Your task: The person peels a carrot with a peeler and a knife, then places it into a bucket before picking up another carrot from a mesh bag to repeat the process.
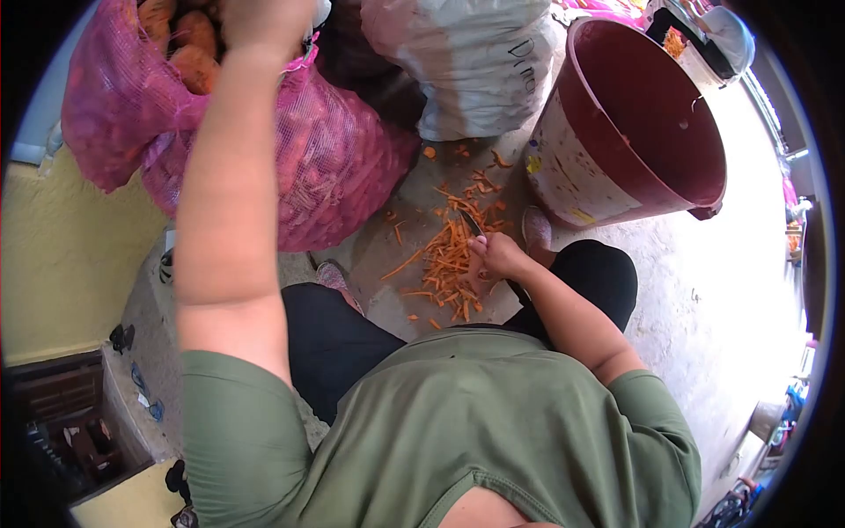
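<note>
My left hand (264,26) is at the top edge of the view, over the mouth of a pink mesh sack (321,154). Its fingers are blurred and cut off, so any grip is hidden. Reddish-orange root vegetables (195,70) show in the sack's opening beside it. In my right hand (500,257), between my knees, is a small knife (472,223) whose dark blade points up and forward. Orange peelings (449,264) lie in a loose pile on the floor just below and beside that hand.
A large dark red bucket (607,132) stands to the right, its inside facing me. Behind the peelings is a white sack (480,70) with black writing. A yellow wall (70,255) is at the left. Part of another person (727,40) shows at the top right.
</note>
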`<state>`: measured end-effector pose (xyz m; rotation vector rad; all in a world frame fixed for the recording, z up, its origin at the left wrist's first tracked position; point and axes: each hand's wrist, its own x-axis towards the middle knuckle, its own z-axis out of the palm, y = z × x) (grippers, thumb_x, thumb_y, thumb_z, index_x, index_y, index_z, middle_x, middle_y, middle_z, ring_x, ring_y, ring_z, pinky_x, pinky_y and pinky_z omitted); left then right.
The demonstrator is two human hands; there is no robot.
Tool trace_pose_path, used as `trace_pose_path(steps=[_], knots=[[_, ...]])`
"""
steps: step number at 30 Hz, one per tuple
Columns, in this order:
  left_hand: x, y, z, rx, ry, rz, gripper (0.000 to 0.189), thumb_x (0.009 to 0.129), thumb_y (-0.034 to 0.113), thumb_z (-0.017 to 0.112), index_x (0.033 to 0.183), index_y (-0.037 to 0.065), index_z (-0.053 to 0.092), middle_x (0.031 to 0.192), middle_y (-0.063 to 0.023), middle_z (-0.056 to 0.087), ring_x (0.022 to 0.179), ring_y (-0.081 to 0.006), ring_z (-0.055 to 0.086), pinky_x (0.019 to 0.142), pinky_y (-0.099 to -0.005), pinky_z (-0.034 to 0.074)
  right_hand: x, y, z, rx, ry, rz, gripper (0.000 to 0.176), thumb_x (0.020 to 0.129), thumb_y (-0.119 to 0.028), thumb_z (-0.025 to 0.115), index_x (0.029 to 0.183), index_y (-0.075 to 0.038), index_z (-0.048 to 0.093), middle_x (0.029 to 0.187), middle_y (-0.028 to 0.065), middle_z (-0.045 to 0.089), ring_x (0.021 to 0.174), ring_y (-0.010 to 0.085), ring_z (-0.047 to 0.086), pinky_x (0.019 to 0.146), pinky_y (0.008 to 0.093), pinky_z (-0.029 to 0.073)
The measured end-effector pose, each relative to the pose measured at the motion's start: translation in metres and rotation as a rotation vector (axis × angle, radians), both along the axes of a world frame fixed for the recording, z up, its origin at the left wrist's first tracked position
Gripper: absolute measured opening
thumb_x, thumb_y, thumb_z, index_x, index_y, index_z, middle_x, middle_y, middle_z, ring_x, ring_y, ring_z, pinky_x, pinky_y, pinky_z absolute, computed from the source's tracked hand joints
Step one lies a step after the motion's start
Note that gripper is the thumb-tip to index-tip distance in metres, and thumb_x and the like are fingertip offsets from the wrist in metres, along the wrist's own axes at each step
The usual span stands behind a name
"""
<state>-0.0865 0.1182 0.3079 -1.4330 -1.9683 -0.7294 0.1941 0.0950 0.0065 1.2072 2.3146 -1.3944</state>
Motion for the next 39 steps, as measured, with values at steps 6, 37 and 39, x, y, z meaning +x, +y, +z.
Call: trace_pose_path(steps=[6, 37, 39], knots=[[-0.098, -0.008, -0.034, -0.357, 0.210, 0.472, 0.047, 0.068, 0.022, 0.061, 0.105, 0.000, 0.043, 0.105, -0.0223, 0.049, 0.096, -0.0350, 0.049, 0.081, -0.0403, 0.041, -0.011, -0.003, 0.013, -0.113, 0.146, -0.034, 0.039, 0.078, -0.037, 0.052, 0.077, 0.001, 0.055, 0.069, 0.0160, 0.056, 0.068, 0.0283, 0.055, 0.062, 0.0363, 0.042], [0.073, -0.153, -0.209, 0.289, -2.421, -0.333, 0.021, 0.073, 0.009, 0.054, 0.089, -0.002, 0.049, 0.087, -0.0153, 0.057, 0.074, -0.0239, 0.060, 0.052, -0.0222, 0.051, -0.011, 0.025, 0.063, -0.564, 0.762, -0.910, 0.020, 0.078, -0.022, 0.055, 0.072, -0.005, 0.046, 0.055, 0.0035, 0.045, 0.038, 0.0105, 0.038, 0.035, 0.0242, 0.033], [0.092, -0.162, -0.224, 0.291, -2.585, -0.264, 0.027, 0.073, 0.010, 0.053, 0.096, -0.004, 0.048, 0.090, -0.0152, 0.056, 0.076, -0.0225, 0.058, 0.058, -0.0239, 0.050, -0.008, 0.035, 0.069, -0.553, 0.862, -0.932, 0.019, 0.076, -0.020, 0.056, 0.070, -0.005, 0.046, 0.056, 0.0037, 0.045, 0.037, 0.0106, 0.037, 0.034, 0.0247, 0.032]])
